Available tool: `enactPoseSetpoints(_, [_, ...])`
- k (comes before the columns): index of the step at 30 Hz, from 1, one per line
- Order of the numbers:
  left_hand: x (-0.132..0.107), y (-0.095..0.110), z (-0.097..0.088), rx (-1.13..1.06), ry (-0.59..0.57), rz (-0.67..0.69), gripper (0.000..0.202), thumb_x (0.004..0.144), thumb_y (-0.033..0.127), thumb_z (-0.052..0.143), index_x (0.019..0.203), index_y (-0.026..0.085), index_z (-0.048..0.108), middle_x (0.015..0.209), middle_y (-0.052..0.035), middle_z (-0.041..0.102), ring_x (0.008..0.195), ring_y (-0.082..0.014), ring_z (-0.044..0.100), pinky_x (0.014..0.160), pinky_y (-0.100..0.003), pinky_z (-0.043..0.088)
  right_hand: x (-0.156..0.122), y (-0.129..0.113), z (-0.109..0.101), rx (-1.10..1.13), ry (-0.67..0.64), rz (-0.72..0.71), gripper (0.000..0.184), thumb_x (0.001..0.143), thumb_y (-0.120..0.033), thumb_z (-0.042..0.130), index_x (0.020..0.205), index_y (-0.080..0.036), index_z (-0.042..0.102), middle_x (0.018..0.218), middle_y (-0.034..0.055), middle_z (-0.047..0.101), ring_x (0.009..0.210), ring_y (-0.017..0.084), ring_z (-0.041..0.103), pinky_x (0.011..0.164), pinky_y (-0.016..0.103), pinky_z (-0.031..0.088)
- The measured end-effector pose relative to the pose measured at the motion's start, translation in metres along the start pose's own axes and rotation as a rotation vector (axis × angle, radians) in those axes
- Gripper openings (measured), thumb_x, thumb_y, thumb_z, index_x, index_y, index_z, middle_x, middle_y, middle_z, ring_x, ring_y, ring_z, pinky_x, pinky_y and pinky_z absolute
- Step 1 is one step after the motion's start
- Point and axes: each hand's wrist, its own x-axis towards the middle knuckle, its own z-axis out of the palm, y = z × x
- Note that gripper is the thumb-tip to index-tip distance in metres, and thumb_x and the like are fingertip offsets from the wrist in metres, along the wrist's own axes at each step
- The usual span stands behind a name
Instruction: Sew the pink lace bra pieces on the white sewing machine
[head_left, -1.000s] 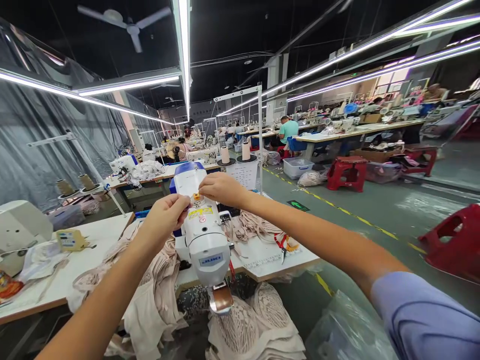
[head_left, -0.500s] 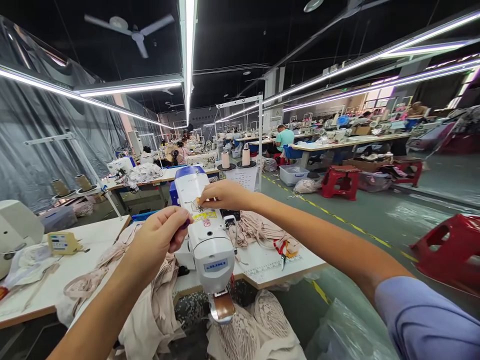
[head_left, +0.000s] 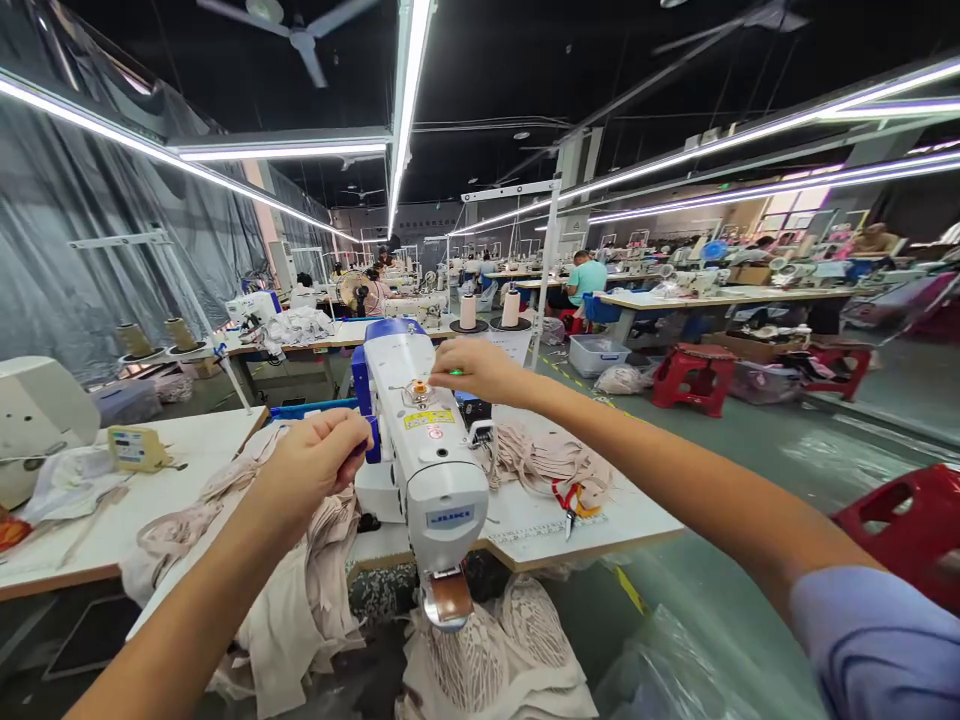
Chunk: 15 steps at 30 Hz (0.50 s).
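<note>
A white and blue sewing machine (head_left: 446,480) stands in front of me, its narrow head facing my way. Just left of its arm is my left hand (head_left: 319,450), closed with the fingertips pinched; what they hold is hidden. My right hand (head_left: 476,370) hovers above the machine's top, thumb and finger together, right beside a small orange thread guide (head_left: 421,387). Whatever is in that pinch is too small to make out. Beige lace fabric (head_left: 487,650) hangs below the machine head, and more beige fabric pieces (head_left: 300,590) drape off the table at the left.
Beige straps (head_left: 551,455) and red-orange-handled snips (head_left: 570,505) lie on the table (head_left: 637,530) at right. Two thread cones (head_left: 511,309) stand behind the machine. Red stools (head_left: 691,378) are on the floor to the right. Another table (head_left: 45,560) with a yellow box (head_left: 137,449) is at left.
My right hand has drawn back to the right from the orange guide, uncovering it. My left hand has moved slightly away from the machine, and a dark purple bit at its fingertips no longer shows.
</note>
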Motion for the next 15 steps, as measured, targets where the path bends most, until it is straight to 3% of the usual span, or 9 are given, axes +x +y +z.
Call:
enactPoseSetpoints(4, [0.001,0.021,0.013,-0.105,-0.047,0.136,0.022,0.083,0.037,0.058,0.072,0.018,0.058,0.049,0.0058,0.044,0.044,-0.0055,0.031,0.043,-0.019,0.020,0.019,-0.018,0.009,-0.068,0.005,-0.106,0.021,0.094,-0.027,0.059,0.083,-0.015,0.073,0.089,0.0057,0.067,0.080,0.015,0.056,0.071,0.027,0.035])
enactPoseSetpoints(7, [0.018,0.021,0.019,-0.027,0.101,0.209,0.019,0.083,0.033,0.057,0.071,0.017,0.058,0.050,0.0056,0.044,0.045,-0.0056,0.032,0.043,-0.020,0.021,0.043,-0.008,0.015,-0.152,-0.124,-0.044,0.019,0.093,-0.024,0.059,0.083,-0.013,0.071,0.091,0.0064,0.066,0.076,0.015,0.053,0.065,0.027,0.031])
enactPoseSetpoints(10, [0.021,0.007,0.015,0.051,0.188,0.157,0.021,0.083,0.031,0.057,0.068,0.017,0.056,0.049,0.0057,0.042,0.046,-0.0056,0.031,0.044,-0.020,0.020,0.036,0.011,0.008,-0.211,-0.148,0.065,0.017,0.091,-0.024,0.059,0.083,-0.013,0.069,0.091,0.0066,0.064,0.073,0.014,0.050,0.062,0.027,0.028])
enactPoseSetpoints(13, [0.008,0.004,0.014,-0.047,0.090,0.098,0.022,0.084,0.035,0.057,0.070,0.018,0.057,0.048,0.0055,0.042,0.045,-0.0062,0.029,0.043,-0.021,0.018,0.014,0.011,-0.001,-0.159,-0.035,0.058,0.016,0.090,-0.025,0.058,0.081,-0.015,0.067,0.087,0.0046,0.062,0.074,0.014,0.051,0.063,0.026,0.030])
enactPoseSetpoints(15, [0.002,0.013,0.019,-0.096,0.028,0.164,0.022,0.084,0.036,0.057,0.071,0.018,0.058,0.048,0.0050,0.042,0.046,-0.0069,0.030,0.044,-0.021,0.021,0.013,0.001,-0.001,-0.075,-0.036,-0.043,0.019,0.092,-0.027,0.056,0.081,-0.016,0.068,0.086,0.0037,0.061,0.075,0.014,0.052,0.066,0.026,0.032])
